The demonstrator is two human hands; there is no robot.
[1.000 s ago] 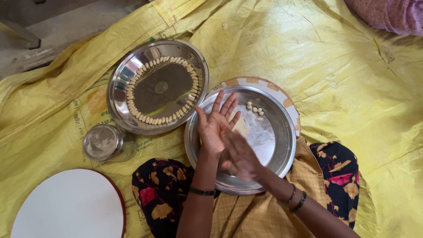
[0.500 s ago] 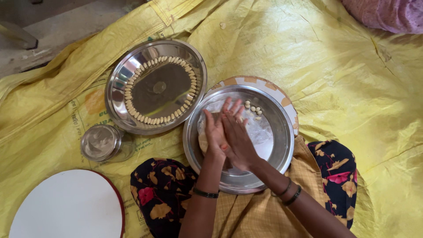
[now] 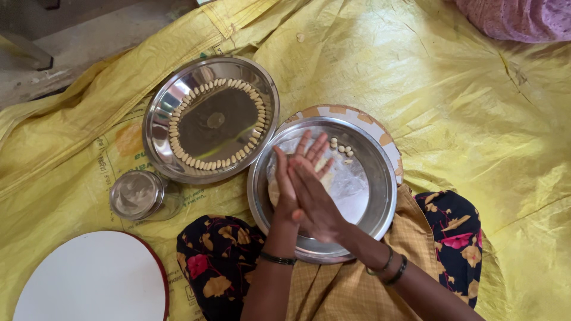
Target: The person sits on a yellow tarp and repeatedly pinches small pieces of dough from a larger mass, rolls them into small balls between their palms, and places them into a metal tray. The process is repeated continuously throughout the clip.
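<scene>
My left hand (image 3: 284, 193) and my right hand (image 3: 318, 205) are pressed palm to palm over a steel plate (image 3: 382, 196) on my lap. A pale lump of dough (image 3: 273, 191) peeks out at the left edge of the palms. My left fingers stick up past the right hand. A few small rolled dough pieces (image 3: 342, 148) lie at the plate's far side, just beyond my fingertips. A second steel plate (image 3: 159, 122) at the upper left carries a ring of several similar pieces (image 3: 238, 85).
A small steel container (image 3: 137, 195) stands left of my knee. A white round board (image 3: 89, 279) with a red rim lies at the bottom left. A patterned round mat (image 3: 357, 116) shows under the near plate. Everything rests on a yellow plastic sheet (image 3: 476, 119); pink cloth (image 3: 517, 18) lies top right.
My palms have rubbed against each other: the right hand slid forward over the left, then drew back a little. The plates have not moved.
</scene>
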